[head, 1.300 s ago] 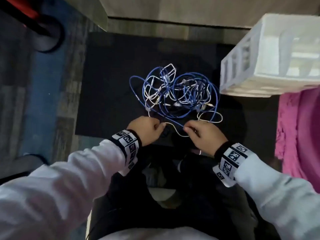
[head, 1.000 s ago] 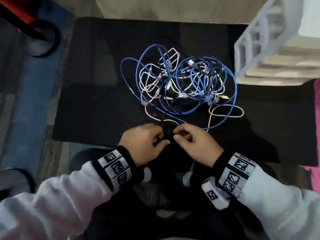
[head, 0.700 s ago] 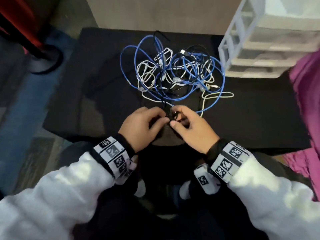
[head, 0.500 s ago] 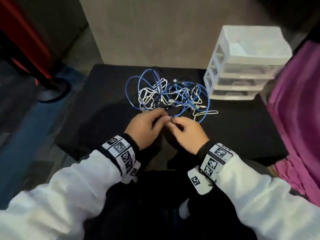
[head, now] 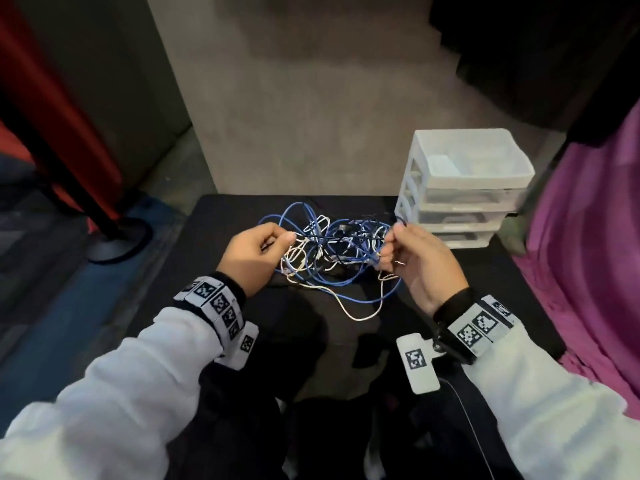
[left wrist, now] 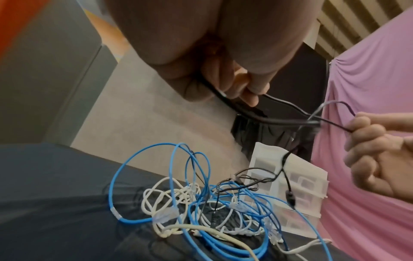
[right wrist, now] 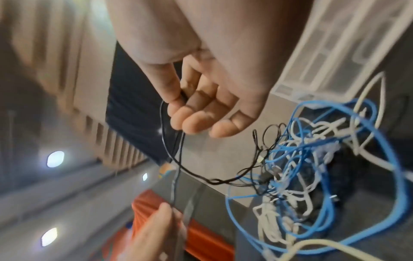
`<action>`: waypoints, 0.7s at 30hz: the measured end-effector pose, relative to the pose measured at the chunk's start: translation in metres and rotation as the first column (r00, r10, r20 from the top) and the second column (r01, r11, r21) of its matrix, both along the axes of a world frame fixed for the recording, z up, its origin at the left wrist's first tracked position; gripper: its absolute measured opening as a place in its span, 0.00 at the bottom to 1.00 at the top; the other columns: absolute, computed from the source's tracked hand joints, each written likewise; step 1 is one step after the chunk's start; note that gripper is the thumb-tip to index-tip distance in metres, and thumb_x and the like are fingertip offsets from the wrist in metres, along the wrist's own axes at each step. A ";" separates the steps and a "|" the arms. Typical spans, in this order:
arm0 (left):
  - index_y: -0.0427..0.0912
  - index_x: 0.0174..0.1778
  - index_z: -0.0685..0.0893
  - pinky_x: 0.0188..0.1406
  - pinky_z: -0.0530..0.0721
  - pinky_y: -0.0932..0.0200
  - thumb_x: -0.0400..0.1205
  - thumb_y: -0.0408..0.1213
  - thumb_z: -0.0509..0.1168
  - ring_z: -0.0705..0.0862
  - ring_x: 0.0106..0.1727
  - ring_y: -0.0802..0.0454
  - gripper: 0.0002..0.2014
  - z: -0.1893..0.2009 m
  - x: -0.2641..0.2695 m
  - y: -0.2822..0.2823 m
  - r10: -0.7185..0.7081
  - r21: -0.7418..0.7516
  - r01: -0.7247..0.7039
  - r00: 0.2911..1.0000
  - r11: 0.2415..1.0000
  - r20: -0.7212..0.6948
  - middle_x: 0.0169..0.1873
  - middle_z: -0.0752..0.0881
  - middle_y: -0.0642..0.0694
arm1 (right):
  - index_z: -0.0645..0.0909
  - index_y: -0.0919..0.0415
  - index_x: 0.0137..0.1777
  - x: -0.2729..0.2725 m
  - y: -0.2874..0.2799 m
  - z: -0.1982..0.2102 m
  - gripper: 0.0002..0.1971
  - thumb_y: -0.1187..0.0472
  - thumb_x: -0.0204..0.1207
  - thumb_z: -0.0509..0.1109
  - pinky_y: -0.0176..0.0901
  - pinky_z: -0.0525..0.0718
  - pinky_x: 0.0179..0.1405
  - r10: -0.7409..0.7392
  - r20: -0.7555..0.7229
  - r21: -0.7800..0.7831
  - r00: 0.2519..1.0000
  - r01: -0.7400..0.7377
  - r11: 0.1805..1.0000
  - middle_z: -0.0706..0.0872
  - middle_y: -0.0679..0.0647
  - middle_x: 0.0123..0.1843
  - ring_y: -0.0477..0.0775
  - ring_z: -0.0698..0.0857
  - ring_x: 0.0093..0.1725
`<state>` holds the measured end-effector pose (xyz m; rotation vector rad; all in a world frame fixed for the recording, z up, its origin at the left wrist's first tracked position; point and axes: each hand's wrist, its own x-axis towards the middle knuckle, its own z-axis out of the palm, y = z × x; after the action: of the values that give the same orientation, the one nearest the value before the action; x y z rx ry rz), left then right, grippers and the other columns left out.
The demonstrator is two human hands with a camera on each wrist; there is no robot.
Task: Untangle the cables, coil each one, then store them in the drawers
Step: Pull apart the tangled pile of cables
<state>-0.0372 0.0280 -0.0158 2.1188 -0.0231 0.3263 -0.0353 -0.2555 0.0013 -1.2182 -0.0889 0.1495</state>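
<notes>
A tangle of blue and white cables lies on the black table. A thin black cable runs out of it and is stretched above the heap between my hands. My left hand pinches one stretch of it, and in the left wrist view the thumb and fingers close on the black cable. My right hand pinches the other stretch; in the right wrist view the black cable hangs from its fingers down to the tangle. A white drawer unit stands at the back right.
A pink cloth hangs along the table's right side. A red panel and a black stand base sit on the floor at the left. A grey wall rises behind the table. My lap is below the near edge.
Both hands have risen from the table's near edge and moved apart, drawing the black cable taut over the heap. The head view has tilted up, showing the whole drawer unit.
</notes>
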 end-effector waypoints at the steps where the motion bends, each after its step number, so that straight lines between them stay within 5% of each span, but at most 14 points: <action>1: 0.41 0.37 0.86 0.27 0.69 0.67 0.84 0.46 0.72 0.69 0.25 0.61 0.14 -0.002 0.002 0.000 -0.007 -0.005 0.007 1.000 1.000 -0.027 0.20 0.71 0.59 | 0.82 0.61 0.43 0.003 -0.001 0.005 0.13 0.59 0.89 0.64 0.44 0.80 0.38 -0.025 -0.039 0.076 0.999 0.028 0.997 0.79 0.52 0.30 0.49 0.79 0.29; 5: 0.44 0.27 0.77 0.28 0.68 0.62 0.79 0.53 0.76 0.66 0.25 0.58 0.23 -0.013 0.009 0.009 -0.018 -0.029 0.013 0.984 0.999 -0.178 0.20 0.68 0.59 | 0.81 0.58 0.38 0.007 -0.006 0.007 0.15 0.55 0.87 0.66 0.45 0.81 0.42 -0.037 -0.111 0.251 0.993 0.064 0.966 0.71 0.50 0.31 0.48 0.71 0.29; 9: 0.37 0.29 0.78 0.29 0.73 0.65 0.82 0.49 0.73 0.71 0.26 0.55 0.23 -0.013 0.008 0.010 -0.087 -0.069 0.077 0.984 0.995 -0.158 0.21 0.75 0.48 | 0.73 0.55 0.35 0.009 -0.030 -0.002 0.19 0.46 0.84 0.66 0.50 0.85 0.51 0.087 -0.091 0.316 0.992 -0.054 0.947 0.79 0.52 0.41 0.51 0.81 0.44; 11: 0.33 0.37 0.83 0.33 0.77 0.68 0.84 0.46 0.72 0.77 0.27 0.54 0.18 -0.010 0.006 0.010 -0.184 -0.089 0.171 0.968 0.981 -0.171 0.26 0.81 0.42 | 0.76 0.56 0.37 0.011 -0.042 -0.002 0.18 0.46 0.85 0.65 0.48 0.83 0.48 0.094 -0.076 0.275 0.993 -0.070 0.959 0.76 0.51 0.35 0.51 0.79 0.42; 14: 0.44 0.40 0.86 0.35 0.80 0.65 0.84 0.46 0.72 0.79 0.30 0.58 0.11 -0.005 0.009 0.008 -0.255 0.096 0.270 0.955 0.958 -0.150 0.30 0.83 0.48 | 0.85 0.57 0.45 0.019 -0.055 0.005 0.15 0.48 0.86 0.64 0.45 0.77 0.42 0.044 -0.049 0.146 0.998 -0.036 0.989 0.67 0.48 0.24 0.50 0.73 0.34; 17: 0.43 0.38 0.85 0.33 0.77 0.61 0.85 0.45 0.71 0.76 0.28 0.55 0.12 0.004 0.015 0.010 -0.171 0.161 0.167 0.985 0.973 0.015 0.27 0.81 0.48 | 0.84 0.55 0.45 0.025 -0.062 0.010 0.11 0.48 0.82 0.71 0.45 0.85 0.46 0.065 0.013 0.166 0.998 -0.066 0.984 0.75 0.47 0.28 0.48 0.77 0.38; 21: 0.43 0.34 0.81 0.27 0.69 0.69 0.85 0.44 0.71 0.67 0.24 0.61 0.15 0.009 0.026 0.021 0.040 0.015 -0.041 0.998 0.999 0.056 0.20 0.72 0.58 | 0.78 0.54 0.47 0.026 -0.064 0.006 0.13 0.53 0.91 0.58 0.44 0.87 0.48 0.045 -0.015 0.244 0.999 -0.040 0.969 0.84 0.48 0.44 0.47 0.82 0.46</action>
<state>-0.0117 0.0493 -0.0071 2.1284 -0.0154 0.4100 -0.0090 -0.3196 0.0075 -0.9691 -0.1123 0.1828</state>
